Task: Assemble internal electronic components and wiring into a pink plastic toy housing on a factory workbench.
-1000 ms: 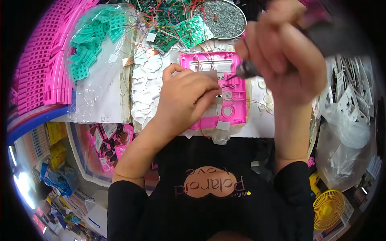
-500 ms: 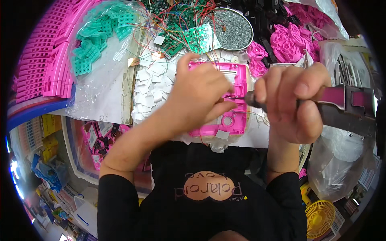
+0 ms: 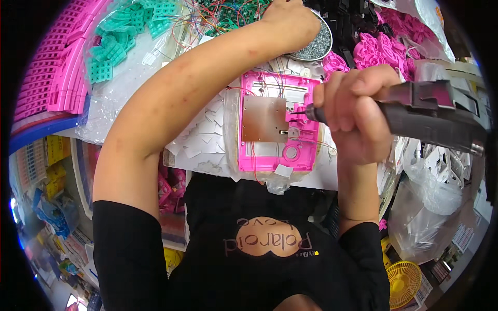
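Observation:
My right hand (image 3: 358, 111) is wrapped round a dark electric screwdriver (image 3: 425, 122), whose thin bit points left over the pink plastic housing (image 3: 314, 155). On that housing lies a flat metal plate (image 3: 264, 118), with thin wires running out around it. The bit's tip is close to the plate's right edge; whether they touch I cannot tell. My left hand (image 3: 293, 26) reaches far forward over the round tin of small grey screws (image 3: 317, 45), its fingers hidden at the picture's top edge.
Small white pieces (image 3: 205, 132) cover the table left of the housing. Green circuit boards (image 3: 233, 15) with tangled wires lie at the back. Teal keypads (image 3: 111, 49) and pink grilles (image 3: 52, 67) are at the left; pink round parts (image 3: 376, 49) and plastic bags (image 3: 423, 223) at the right.
My left hand has gone from above the housing to the screw tin, uncovering the metal plate. My right hand has shifted slightly left and away from me, still gripping the electric screwdriver.

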The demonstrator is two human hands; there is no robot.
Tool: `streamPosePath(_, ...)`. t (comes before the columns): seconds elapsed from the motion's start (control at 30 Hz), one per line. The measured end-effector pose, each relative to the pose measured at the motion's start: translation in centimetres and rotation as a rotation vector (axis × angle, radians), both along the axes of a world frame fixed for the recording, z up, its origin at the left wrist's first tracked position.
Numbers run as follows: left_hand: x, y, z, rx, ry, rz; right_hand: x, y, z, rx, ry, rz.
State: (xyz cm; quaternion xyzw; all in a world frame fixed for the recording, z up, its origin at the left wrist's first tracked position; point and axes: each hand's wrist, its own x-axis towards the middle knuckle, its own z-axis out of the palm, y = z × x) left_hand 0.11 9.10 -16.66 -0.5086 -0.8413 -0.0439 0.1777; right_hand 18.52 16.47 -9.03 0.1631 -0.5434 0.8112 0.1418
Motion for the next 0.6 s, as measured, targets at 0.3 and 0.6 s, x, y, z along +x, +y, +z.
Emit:
streamPosePath(0.3, 1.7, -3.8, 3.4, 0.330, -0.437, 0.029, -0.7, -1.4, -1.3, 0.142, -0.036, 0.019)
streamPosePath(0.6, 11.5, -14.7, 3.7, 0.486, -0.562, -0.062, -0.8, -2.0, -2.1, 0.486, 0.014, -0.049)
